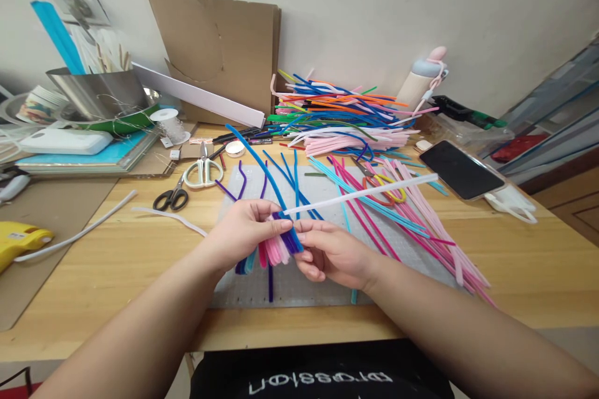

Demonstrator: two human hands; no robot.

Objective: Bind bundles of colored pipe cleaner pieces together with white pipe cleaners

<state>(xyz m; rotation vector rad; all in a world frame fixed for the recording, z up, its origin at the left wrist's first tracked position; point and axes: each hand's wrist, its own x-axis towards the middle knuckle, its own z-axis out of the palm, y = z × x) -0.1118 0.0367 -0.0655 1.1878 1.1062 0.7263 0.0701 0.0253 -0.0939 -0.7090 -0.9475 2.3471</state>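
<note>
My left hand [243,234] pinches a row of pipe cleaners [276,250] in purple, light blue, pink and white, thumb across the front. A long blue pipe cleaner [255,162] rises from the row and leans to the upper left. From the same spot a white pipe cleaner [369,193] sticks out to the right. My right hand [334,252] is closed at the row's right edge, thumb and forefinger on the lower part of the blue pipe cleaner. Beneath both hands lies a grey cutting mat [322,293] with loose purple and blue pipe cleaners.
Pink and light blue pipe cleaners [397,218] lie to the right, near orange-and-yellow-handled scissors [397,190]. Behind is a multicoloured pile [346,112]. White scissors [203,171], black scissors [173,196] and a yellow glue gun [23,237] are left; a phone [461,168] is right.
</note>
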